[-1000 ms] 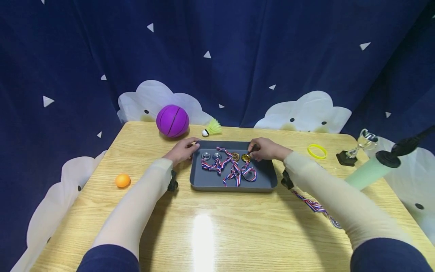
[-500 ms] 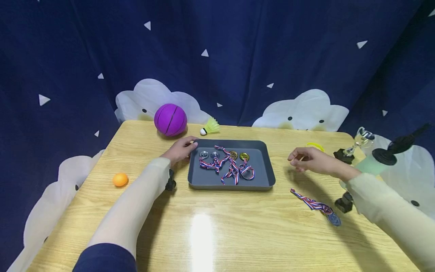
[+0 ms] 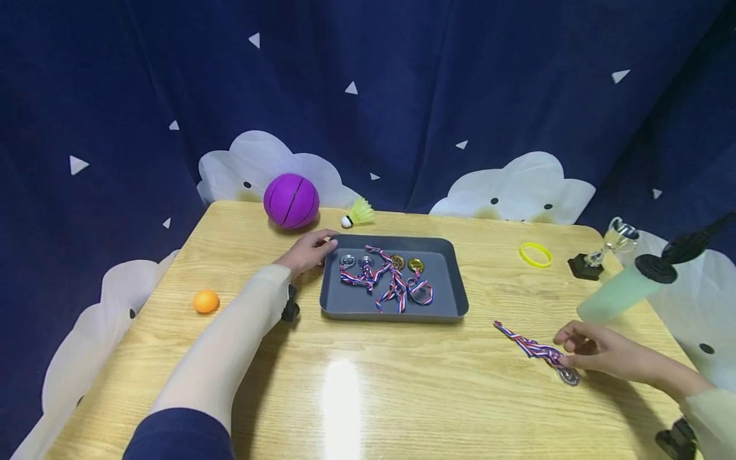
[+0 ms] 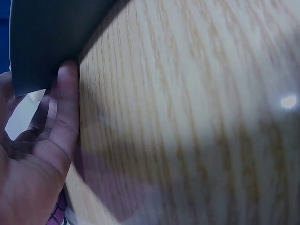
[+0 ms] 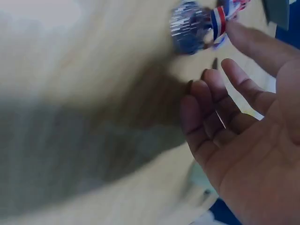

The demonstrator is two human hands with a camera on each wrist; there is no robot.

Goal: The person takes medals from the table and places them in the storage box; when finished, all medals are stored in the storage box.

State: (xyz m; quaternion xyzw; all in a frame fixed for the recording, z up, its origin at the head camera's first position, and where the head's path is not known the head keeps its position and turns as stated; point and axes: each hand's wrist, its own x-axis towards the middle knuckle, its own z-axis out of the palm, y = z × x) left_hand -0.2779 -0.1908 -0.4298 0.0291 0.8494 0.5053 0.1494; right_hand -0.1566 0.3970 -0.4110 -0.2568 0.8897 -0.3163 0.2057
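Note:
In the head view my left hand [image 3: 308, 252] pinches the far left corner of a dark grey tray [image 3: 454, 275]. The left wrist view has its fingers [image 4: 68, 93] against the tray's outer wall. Inside the tray lie silver medals [image 3: 347, 261], a bronze-toned medal [image 3: 397, 262] and a gold medal [image 3: 416, 265], with tangled red, white and blue ribbons [image 3: 397, 291]. At the right, my right hand [image 3: 609, 350] hovers beside another silver medal [image 3: 568, 375] and its ribbon [image 3: 531, 347]. In the right wrist view its fingers are spread and loosely bent, the medal [image 5: 188, 27] just past them.
Behind the tray sit a purple ball [image 3: 291, 201] and a yellow shuttlecock [image 3: 359, 213]. An orange ball [image 3: 206, 301] lies at left. A yellow wristband [image 3: 536, 255], a small trophy [image 3: 604, 249] and a light green bottle [image 3: 623, 291] stand or lie at right.
My right hand has left the gold medal in the tray and moved right and toward me, to the silver medal on the table. The left hand has stayed at the tray corner.

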